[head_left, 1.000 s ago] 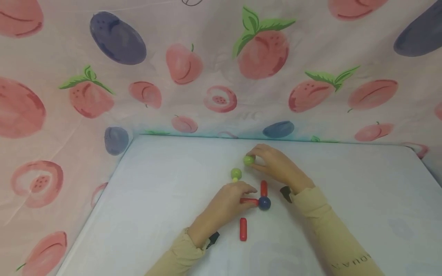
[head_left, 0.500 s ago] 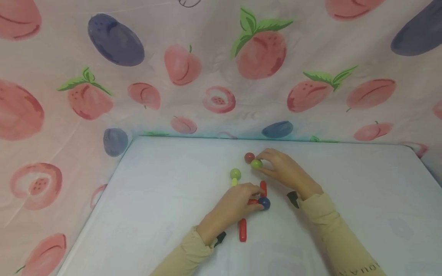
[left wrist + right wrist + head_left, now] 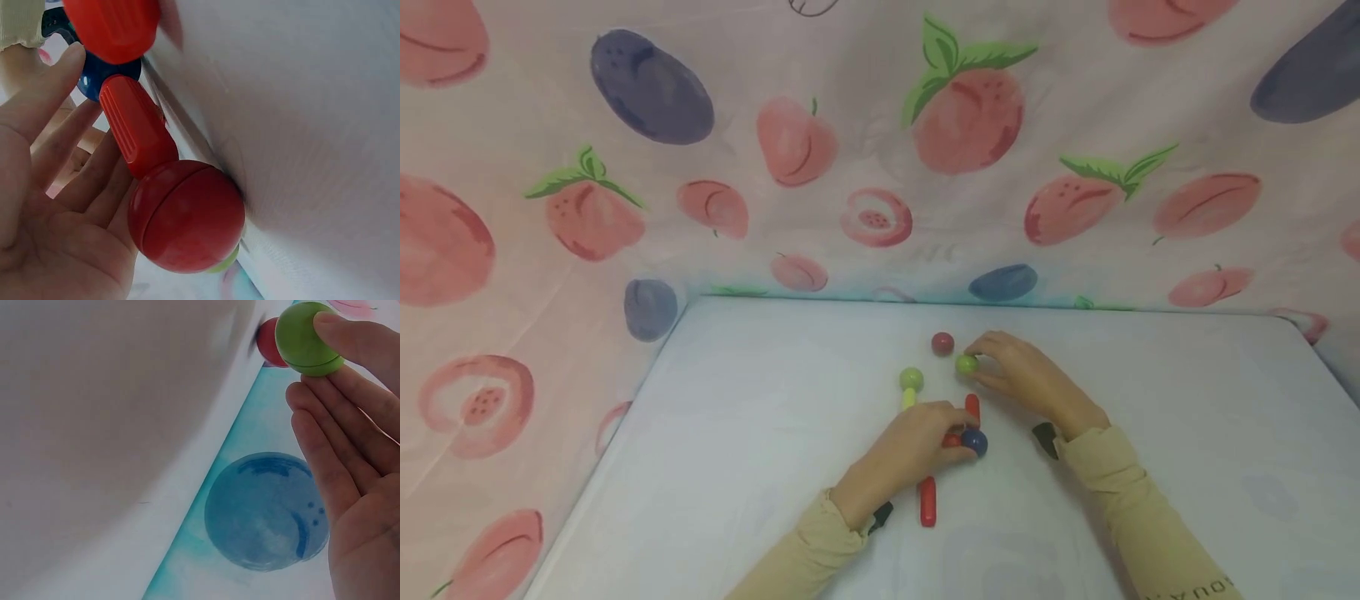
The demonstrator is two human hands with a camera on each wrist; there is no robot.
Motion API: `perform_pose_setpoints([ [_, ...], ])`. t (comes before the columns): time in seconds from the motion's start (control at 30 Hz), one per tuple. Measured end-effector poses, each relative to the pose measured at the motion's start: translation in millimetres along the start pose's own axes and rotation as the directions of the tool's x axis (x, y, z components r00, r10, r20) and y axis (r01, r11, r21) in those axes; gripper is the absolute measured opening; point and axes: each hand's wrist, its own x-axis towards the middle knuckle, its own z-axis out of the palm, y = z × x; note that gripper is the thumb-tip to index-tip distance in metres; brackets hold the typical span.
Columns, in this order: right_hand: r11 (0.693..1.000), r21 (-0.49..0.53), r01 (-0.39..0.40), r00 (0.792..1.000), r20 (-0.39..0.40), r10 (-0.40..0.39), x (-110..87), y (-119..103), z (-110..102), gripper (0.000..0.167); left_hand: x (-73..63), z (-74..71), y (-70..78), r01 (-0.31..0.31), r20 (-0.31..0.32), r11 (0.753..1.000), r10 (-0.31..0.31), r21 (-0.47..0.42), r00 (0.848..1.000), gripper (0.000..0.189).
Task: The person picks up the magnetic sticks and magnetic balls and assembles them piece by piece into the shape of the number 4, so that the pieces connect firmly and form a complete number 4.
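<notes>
My left hand (image 3: 917, 437) pinches a blue ball (image 3: 974, 442) between thumb and fingers. A red stick (image 3: 137, 128) joins that ball to a red ball (image 3: 187, 215), seen in the left wrist view but covered by my hand in the head view. Another red stick (image 3: 972, 408) stretches away behind the blue ball. Beyond the left hand, a light green ball (image 3: 912, 379) meets a yellow stick (image 3: 909, 397), partly hidden by the hand. My right hand (image 3: 1026, 379) holds a bright green ball (image 3: 309, 337) between thumb and fingertips, apart from the joined pieces.
A separate red ball (image 3: 942, 343) lies on the white table (image 3: 760, 467), left of the right hand. One more red stick (image 3: 928, 502) lies nearer the front, below the left hand. A fruit-printed cloth (image 3: 865, 125) rises behind the table's back edge.
My right hand has carried the green ball right and nearer, uncovering the red ball behind it. My left hand has shifted right, its fingers moving from the red stick onto the blue ball.
</notes>
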Motion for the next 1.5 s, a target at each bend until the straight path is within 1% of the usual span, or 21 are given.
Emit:
perform_pose_setpoints([
  [0.13,1.0,-0.002,-0.005,1.0,0.004,0.005,-0.8,3.1,2.7,0.032,0.9,0.5,0.6,0.004,0.019,1.0,-0.004,0.009,1.0,0.039],
  [0.33,1.0,-0.007,-0.002,1.0,0.003,0.002,-2.1,5.7,4.6,0.028,2.4,0.0,1.6,-0.005,0.041,1.0,0.005,0.009,0.999,0.032],
  [0.67,0.998,-0.022,-0.051,0.998,0.038,0.052,-3.9,7.6,6.8,0.028,1.7,-0.8,3.2,-0.012,0.006,1.0,0.013,-0.002,1.0,0.03],
  [0.93,0.997,-0.022,-0.071,0.995,0.066,0.072,-5.1,6.5,5.6,0.029,2.0,0.3,1.9,0.0,0.011,1.0,0.0,-0.006,1.0,0.032],
  [1.27,0.993,0.072,-0.096,0.986,0.144,0.085,-8.6,6.0,3.5,0.028,2.6,0.3,1.5,-0.004,0.009,1.0,0.004,-0.005,1.0,0.032],
  [1.37,0.993,0.073,-0.095,0.985,0.15,0.084,-8.6,6.1,4.0,0.028,2.3,0.1,1.4,0.001,0.007,1.0,-0.001,-0.011,1.0,0.032],
  [1.5,0.995,0.077,-0.069,0.988,0.146,0.057,-8.9,6.6,4.3,0.027,2.4,-0.8,1.9,0.01,0.009,1.0,-0.01,-0.018,1.0,0.032],
])
